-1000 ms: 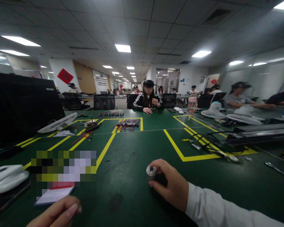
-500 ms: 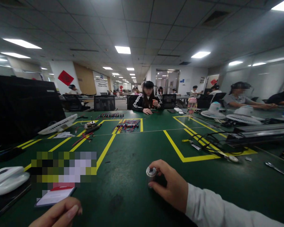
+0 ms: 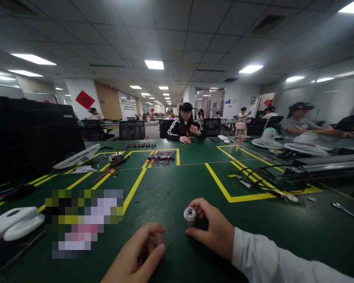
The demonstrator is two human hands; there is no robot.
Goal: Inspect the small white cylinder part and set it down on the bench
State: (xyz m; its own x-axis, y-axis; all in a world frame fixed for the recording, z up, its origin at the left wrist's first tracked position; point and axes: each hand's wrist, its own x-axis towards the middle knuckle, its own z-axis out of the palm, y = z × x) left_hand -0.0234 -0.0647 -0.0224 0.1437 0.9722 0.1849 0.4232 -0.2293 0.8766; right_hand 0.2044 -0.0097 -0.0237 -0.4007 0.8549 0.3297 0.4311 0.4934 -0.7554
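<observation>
A small silver cylindrical motor (image 3: 190, 221) stands upright on the green table (image 3: 165, 196), its round end face with dark holes and a dark centre turned up. My right hand (image 3: 214, 225), in a white sleeve, grips it from the right side between thumb and fingers. To the left of the motor is my left hand (image 3: 137, 253), a short gap away. Its fingers are loosely curved, with the thumb apart from them and nothing held.
Bundled wires with small parts (image 3: 162, 158) lie ahead inside yellow tape lines. Black cables (image 3: 258, 181) and metal bars (image 3: 321, 167) are at right, white devices (image 3: 20, 228) at left. Across the table sits a person (image 3: 185, 125). A pink bottle (image 3: 240, 135) stands farther back.
My left hand has moved right, towards the motor, and its fingers have spread apart. My right index finger has shifted off the motor's top centre to its side.
</observation>
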